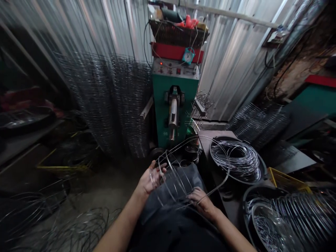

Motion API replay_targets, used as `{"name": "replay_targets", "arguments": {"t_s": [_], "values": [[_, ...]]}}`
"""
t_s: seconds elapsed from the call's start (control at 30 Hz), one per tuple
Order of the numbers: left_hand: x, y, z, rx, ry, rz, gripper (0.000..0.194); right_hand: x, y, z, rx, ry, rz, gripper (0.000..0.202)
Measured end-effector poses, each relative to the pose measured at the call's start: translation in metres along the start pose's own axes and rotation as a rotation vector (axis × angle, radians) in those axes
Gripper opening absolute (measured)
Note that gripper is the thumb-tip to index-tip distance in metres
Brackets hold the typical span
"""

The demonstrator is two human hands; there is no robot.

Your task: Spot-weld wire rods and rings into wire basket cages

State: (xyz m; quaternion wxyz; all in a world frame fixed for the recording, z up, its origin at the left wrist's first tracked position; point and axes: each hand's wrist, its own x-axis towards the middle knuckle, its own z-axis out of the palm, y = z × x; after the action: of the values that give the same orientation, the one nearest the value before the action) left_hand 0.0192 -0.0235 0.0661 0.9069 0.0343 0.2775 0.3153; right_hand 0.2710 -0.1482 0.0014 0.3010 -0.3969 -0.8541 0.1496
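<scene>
A round wire frame point(228, 159), made of a large ring with curved and straight wires joined to it, lies tilted over my lap. My left hand point(152, 179) is at its left side, palm turned up, the slightly blurred fingers curled around the bent wires. My right hand point(201, 200) grips the wires at the frame's near right part, fingers bent over them. Ahead stands a green welding machine point(162, 101), its metal electrode point(173, 117) pointing down beyond the frame.
Tall stacks of wire racks point(131, 105) stand left of the machine. To the right are a black basin point(214, 159) of wire rings point(252, 161), another basin point(245, 213) with wire parts, and a yellow crate point(286, 178). Loose wires point(86, 224) lie on the floor.
</scene>
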Motion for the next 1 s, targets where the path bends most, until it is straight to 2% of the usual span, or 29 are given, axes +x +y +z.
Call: {"name": "replay_targets", "arguments": {"t_s": [0.07,0.13,0.23,0.3,0.37,0.47,0.57,0.6,0.67,0.87,0.93,1.0], "values": [[0.011,0.004,0.002,0.025,0.049,0.021,0.051,0.009,-0.008,0.001,0.093,0.148,0.061,0.029],[0.019,0.007,0.005,0.064,0.116,0.079,0.053,0.023,-0.007,0.003,0.146,0.317,0.202,0.030],[0.025,0.002,0.006,0.213,0.272,0.278,0.056,0.049,0.002,0.005,0.180,0.490,0.435,0.031],[0.026,-0.007,0.005,0.353,0.360,0.509,0.055,0.066,0.009,0.005,0.211,0.526,0.523,0.033],[0.025,-0.017,0.004,0.521,0.369,0.715,0.054,0.081,0.012,0.005,0.253,0.531,0.547,0.033],[0.025,-0.028,0.006,0.799,0.375,0.911,0.058,0.101,0.013,0.008,0.295,0.506,0.553,0.032],[0.023,-0.030,0.008,1.027,0.512,1.088,0.060,0.114,0.015,0.013,0.320,0.482,0.557,0.033],[0.023,-0.029,0.009,1.064,0.530,1.099,0.060,0.117,0.015,0.015,0.325,0.478,0.555,0.033],[0.024,-0.028,0.010,1.044,0.489,1.028,0.061,0.122,0.017,0.020,0.334,0.471,0.550,0.032],[0.040,-0.026,0.012,0.647,0.305,0.764,0.068,0.136,0.021,0.033,0.348,0.461,0.544,0.031],[0.045,-0.023,0.012,0.578,0.245,0.710,0.062,0.139,0.021,0.032,0.334,0.437,0.545,0.032],[0.048,-0.019,0.011,0.541,0.210,0.711,0.056,0.140,0.022,0.022,0.295,0.357,0.506,0.031]]}}
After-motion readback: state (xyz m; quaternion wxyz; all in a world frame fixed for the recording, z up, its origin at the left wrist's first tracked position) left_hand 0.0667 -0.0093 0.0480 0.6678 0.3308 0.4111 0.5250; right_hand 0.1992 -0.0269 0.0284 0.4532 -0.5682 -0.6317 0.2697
